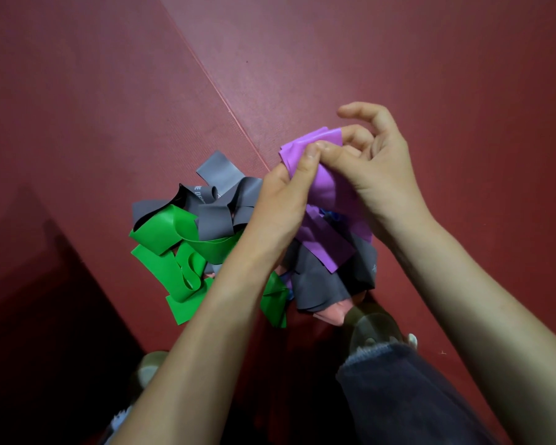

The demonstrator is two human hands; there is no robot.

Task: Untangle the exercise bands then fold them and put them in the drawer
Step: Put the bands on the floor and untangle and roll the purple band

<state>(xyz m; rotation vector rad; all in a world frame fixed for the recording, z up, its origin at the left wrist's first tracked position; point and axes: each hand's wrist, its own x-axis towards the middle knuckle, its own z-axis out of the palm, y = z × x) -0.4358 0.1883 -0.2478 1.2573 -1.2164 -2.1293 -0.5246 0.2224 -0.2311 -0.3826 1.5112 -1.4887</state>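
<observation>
A tangled heap of exercise bands lies on the red mat (109,107). A green band (170,252) loops at the left, a grey band (215,216) coils behind it, and a dark grey band (321,284) sits at the right over a pink band (331,311). A purple band (318,187) rises out of the heap. My left hand (283,194) pinches its upper part with thumb and fingers. My right hand (373,165) pinches the same end from the right, its outer fingers spread. A bit of blue band (331,216) shows under the purple.
A seam (219,91) runs diagonally between two red mats. My feet (369,322) and a dark trouser leg (408,396) are at the bottom, close to the heap. A dark shadowed area fills the lower left. No drawer is in view.
</observation>
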